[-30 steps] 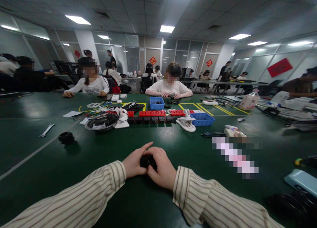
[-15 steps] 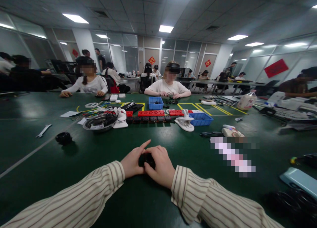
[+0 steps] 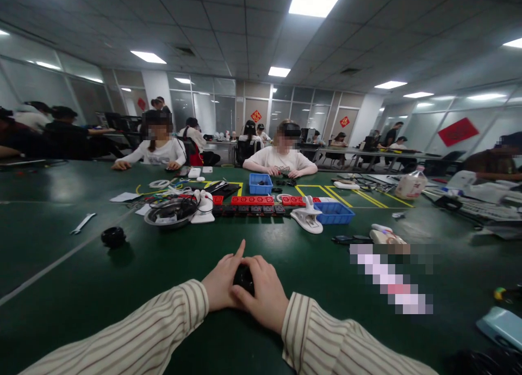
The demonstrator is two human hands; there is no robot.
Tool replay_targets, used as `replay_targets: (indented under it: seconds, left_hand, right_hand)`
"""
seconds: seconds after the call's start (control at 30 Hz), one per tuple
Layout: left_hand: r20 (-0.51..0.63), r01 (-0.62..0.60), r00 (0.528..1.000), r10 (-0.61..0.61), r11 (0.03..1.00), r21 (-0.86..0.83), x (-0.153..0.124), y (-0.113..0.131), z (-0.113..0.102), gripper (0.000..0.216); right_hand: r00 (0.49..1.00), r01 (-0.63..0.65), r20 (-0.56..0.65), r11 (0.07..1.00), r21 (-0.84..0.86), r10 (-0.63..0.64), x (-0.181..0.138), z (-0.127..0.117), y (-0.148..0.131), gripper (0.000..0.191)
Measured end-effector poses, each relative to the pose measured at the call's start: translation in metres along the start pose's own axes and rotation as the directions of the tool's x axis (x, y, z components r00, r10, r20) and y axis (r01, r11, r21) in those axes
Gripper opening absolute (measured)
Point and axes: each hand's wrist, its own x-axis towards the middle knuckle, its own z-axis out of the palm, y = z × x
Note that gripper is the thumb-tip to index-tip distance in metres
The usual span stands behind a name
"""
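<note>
Both my hands meet low in the middle of the view, on the green table (image 3: 122, 288), around a small black object (image 3: 244, 277). My left hand (image 3: 222, 282) cups its left side, the forefinger sticking up and forward. My right hand (image 3: 263, 293) is curled over its right side, fingers closed on it. Most of the black object is hidden between my fingers. Striped sleeves cover both my forearms.
A black round part (image 3: 113, 237) and a wrench (image 3: 82, 223) lie at the left. Further off are a metal bowl of cables (image 3: 169, 212), a red and black power strip row (image 3: 253, 204), white clamps (image 3: 306, 216) and blue bins (image 3: 334, 212). Other people sit across the table.
The view has tilted up a little, showing more ceiling. My hands stay together on the black object; my left forefinger has lifted to point more steeply upward.
</note>
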Motion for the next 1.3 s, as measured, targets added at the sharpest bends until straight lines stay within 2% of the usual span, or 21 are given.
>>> replay_targets:
  seconds: [0.13,0.23,0.3,0.37,0.4,0.43,0.47,0.5,0.57,0.6,0.67,0.77,0.87,0.97,1.13,1.2,1.3]
  left_hand:
    - [-0.03,-0.031,0.999,0.032,0.999,0.031,0.001,0.001,0.001,0.13]
    - [-0.154,-0.056,0.986,0.056,0.998,0.003,-0.003,0.003,-0.004,0.138]
    - [-0.342,-0.08,0.937,0.071,0.997,-0.012,-0.007,0.004,-0.009,0.132]
    - [-0.537,-0.05,0.843,0.031,0.999,-0.021,-0.011,0.005,-0.014,0.11]
    - [-0.595,-0.013,0.803,-0.01,0.999,-0.035,-0.012,0.006,-0.015,0.097]
    - [-0.617,0.038,0.784,-0.063,0.998,-0.053,-0.012,0.006,-0.016,0.086]
    - [-0.592,0.098,0.797,-0.121,0.993,-0.071,-0.011,0.007,-0.016,0.076]
    - [-0.522,0.158,0.835,-0.176,0.984,-0.078,-0.01,0.008,-0.016,0.069]
    - [-0.314,0.257,0.915,-0.254,0.966,-0.031,-0.006,0.009,-0.013,0.062]
    - [-0.211,0.278,0.94,-0.267,0.96,0.025,-0.004,0.01,-0.011,0.061]
    - [-0.056,0.258,0.966,-0.252,0.951,0.173,-0.002,0.013,-0.008,0.061]
    - [0.064,0.181,0.974,-0.215,0.922,0.343,-0.002,0.018,-0.008,0.066]
    - [0.098,0.154,0.975,-0.198,0.927,0.342,-0.003,0.022,-0.011,0.073]
    - [0.114,0.15,0.977,-0.182,0.958,0.245,-0.005,0.021,-0.014,0.083]
    - [0.022,0.072,0.997,-0.074,0.995,0.061,-0.006,0.019,-0.013,0.101]
    - [0.006,0.067,0.998,-0.067,0.996,0.066,-0.006,0.02,-0.011,0.097]
    - [-0.003,0.062,0.998,-0.062,0.993,0.102,-0.003,0.023,-0.009,0.065]
  right_hand:
    - [1.0,0.014,-0.005,0.999,0.046,-0.013,0.0,0.001,0.0,0.039]
    - [0.997,0.02,-0.07,0.997,0.076,-0.015,-0.001,0.002,0.004,0.037]
    - [0.992,0.011,-0.123,0.996,0.09,0.0,-0.001,0.003,0.008,0.039]
    - [0.985,-0.01,-0.169,0.995,0.102,0.027,-0.001,0.004,0.011,0.041]
    - [0.982,-0.02,-0.186,0.994,0.108,0.04,-0.001,0.005,0.013,0.041]
    - [0.98,-0.028,-0.194,0.993,0.113,0.05,-0.001,0.005,0.014,0.04]
    - [0.979,-0.033,-0.197,0.993,0.116,0.056,-0.001,0.005,0.014,0.041]
    - [0.979,-0.035,-0.196,0.993,0.116,0.057,-0.001,0.005,0.014,0.041]
    - [0.982,-0.027,-0.185,0.994,0.11,0.047,-0.002,0.004,0.013,0.041]
    - [0.984,-0.023,-0.174,0.994,0.106,0.041,-0.002,0.004,0.012,0.04]
    - [0.99,-0.019,-0.14,0.995,0.095,0.032,-0.002,0.002,0.009,0.039]
    - [0.996,-0.038,-0.074,0.997,0.066,0.042,-0.001,0.0,0.005,0.04]
    - [0.997,-0.061,-0.037,0.997,0.043,0.063,0.0,0.0,0.003,0.038]
    - [0.996,-0.081,-0.04,0.996,0.046,0.083,0.001,0.002,0.003,0.032]
    - [0.995,-0.085,-0.042,0.994,0.062,0.088,0.003,0.002,0.002,0.024]
    - [0.996,-0.077,-0.046,0.994,0.074,0.08,0.003,0.001,0.002,0.024]
    - [0.997,-0.065,-0.04,0.996,0.062,0.068,0.003,0.001,0.003,0.026]
